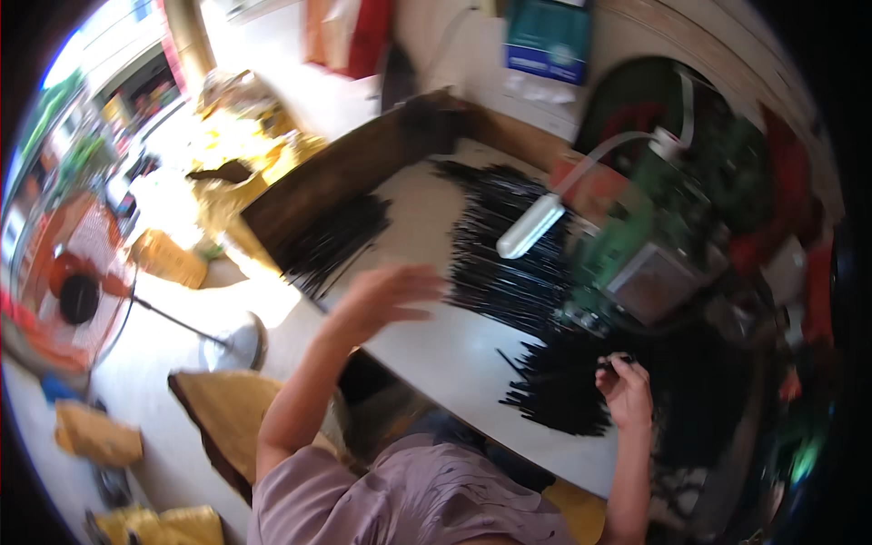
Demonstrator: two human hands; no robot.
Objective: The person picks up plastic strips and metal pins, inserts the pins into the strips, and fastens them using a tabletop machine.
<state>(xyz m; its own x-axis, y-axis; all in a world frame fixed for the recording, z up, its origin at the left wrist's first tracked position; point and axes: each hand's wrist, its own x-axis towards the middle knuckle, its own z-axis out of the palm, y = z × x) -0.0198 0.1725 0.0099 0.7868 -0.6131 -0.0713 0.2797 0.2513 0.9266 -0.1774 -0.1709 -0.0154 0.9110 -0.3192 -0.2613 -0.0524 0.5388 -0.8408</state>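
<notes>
My left hand (392, 295) hovers over the pale tabletop with its fingers stretched out and slightly blurred, holding nothing. Just past it lies a bundle of thin black rods (331, 241) against the wooden side board. My right hand (627, 397) is pinched closed on a dark piece that looks like one such black rod (616, 361); most of its length cannot be made out. Beside that hand spreads a heap of black rods (559, 391) near the table's front edge. A wide layer of shiny black rods (504, 245) covers the middle of the table.
A green machine (618, 245) stands on the right, with a white lamp (531, 225) on a bent neck before it. Wooden boards (336, 168) edge the table's back. At left are an orange fan (80, 286), yellow sacks (245, 163) and a brown sack (227, 413).
</notes>
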